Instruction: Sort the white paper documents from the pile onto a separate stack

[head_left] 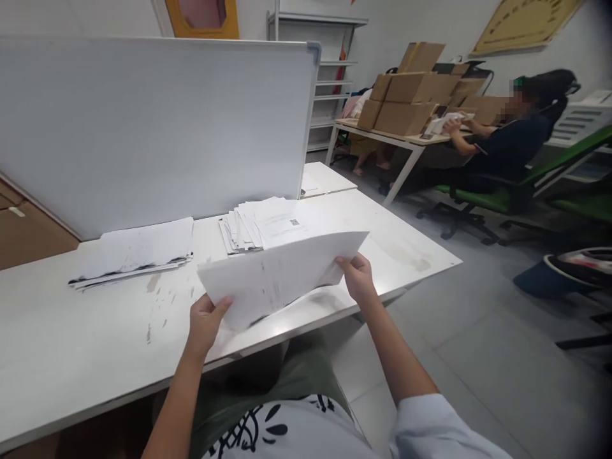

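Between my two hands a white sheet of paper [287, 271] is held up, tilted and slightly curved, above the table's front edge. Its lower edge looks dark and ragged, with faint grey smudges on its face. My left hand [206, 319] pinches the lower left corner, thumb on the near side. At the right end, my right hand [354, 275] grips the paper with thumb and fingers. Just behind the sheet lies an uneven stack of papers [272, 223], the top one with a small printed square code. A flatter paper pile [138, 248] with dark edges rests farther left.
A large whiteboard [157, 134] stands along the back of the white table [95, 344]. Brown cardboard [33, 229] is at the far left. Across the room, a seated person [507, 134] handles something white beside stacked boxes [406, 95]. Green chairs and a dark blue bin [545, 277] are right.
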Demonstrator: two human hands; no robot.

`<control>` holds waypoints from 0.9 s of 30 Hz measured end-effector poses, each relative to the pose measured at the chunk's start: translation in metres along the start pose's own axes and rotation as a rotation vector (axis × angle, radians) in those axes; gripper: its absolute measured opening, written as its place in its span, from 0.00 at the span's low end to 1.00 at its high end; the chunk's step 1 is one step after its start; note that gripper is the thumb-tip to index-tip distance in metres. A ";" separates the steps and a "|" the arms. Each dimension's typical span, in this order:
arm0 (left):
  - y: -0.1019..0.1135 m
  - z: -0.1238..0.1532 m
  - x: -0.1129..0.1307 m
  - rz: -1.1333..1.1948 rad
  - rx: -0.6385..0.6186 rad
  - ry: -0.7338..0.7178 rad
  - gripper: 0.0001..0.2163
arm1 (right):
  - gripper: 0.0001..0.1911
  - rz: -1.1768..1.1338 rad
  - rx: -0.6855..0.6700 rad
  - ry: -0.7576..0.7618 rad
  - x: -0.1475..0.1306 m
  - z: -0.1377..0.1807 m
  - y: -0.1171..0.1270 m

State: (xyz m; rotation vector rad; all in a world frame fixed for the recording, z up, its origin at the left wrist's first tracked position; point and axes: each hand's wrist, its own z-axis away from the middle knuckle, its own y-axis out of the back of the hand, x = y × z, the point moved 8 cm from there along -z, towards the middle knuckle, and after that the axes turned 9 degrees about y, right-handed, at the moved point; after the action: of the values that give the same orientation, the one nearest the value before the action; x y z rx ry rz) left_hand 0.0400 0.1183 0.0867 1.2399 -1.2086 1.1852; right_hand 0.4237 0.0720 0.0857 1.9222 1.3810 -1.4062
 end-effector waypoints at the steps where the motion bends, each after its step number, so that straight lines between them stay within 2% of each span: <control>1: 0.000 0.001 -0.003 0.018 -0.006 -0.001 0.26 | 0.18 -0.013 0.006 0.029 0.001 0.002 -0.001; 5: 0.000 0.005 -0.015 0.038 -0.015 0.035 0.27 | 0.21 0.016 -0.052 0.046 0.013 0.014 -0.004; 9: -0.001 0.008 -0.022 0.020 0.008 0.097 0.27 | 0.12 0.080 -0.030 0.012 0.025 0.024 0.001; 14: 0.000 0.025 0.002 -0.042 0.013 0.110 0.24 | 0.14 0.064 0.010 -0.043 0.008 0.038 0.004; 17: 0.010 0.055 0.019 -0.108 -0.017 0.217 0.22 | 0.15 0.115 -0.039 -0.215 -0.002 0.068 0.013; 20: 0.031 0.083 0.026 -0.016 0.010 0.333 0.29 | 0.16 0.118 -0.185 -0.468 -0.003 0.109 0.017; 22: 0.046 0.094 0.013 0.023 0.043 0.445 0.34 | 0.17 0.071 -0.264 -0.577 -0.003 0.133 0.013; 24: 0.060 0.102 -0.011 -0.035 0.091 0.556 0.34 | 0.18 0.025 -0.328 -0.652 0.003 0.152 0.004; 25: 0.066 0.104 -0.023 -0.087 0.125 0.580 0.34 | 0.19 0.025 -0.348 -0.678 0.008 0.160 0.000; 27: 0.078 0.108 -0.040 -0.206 0.210 0.541 0.33 | 0.21 0.062 -0.364 -0.698 0.018 0.171 -0.006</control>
State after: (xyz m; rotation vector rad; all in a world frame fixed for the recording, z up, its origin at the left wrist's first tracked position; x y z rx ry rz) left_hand -0.0380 0.0112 0.0457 1.0642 -0.5573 1.3978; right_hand 0.3338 -0.0459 -0.0011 1.0789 1.1138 -1.4689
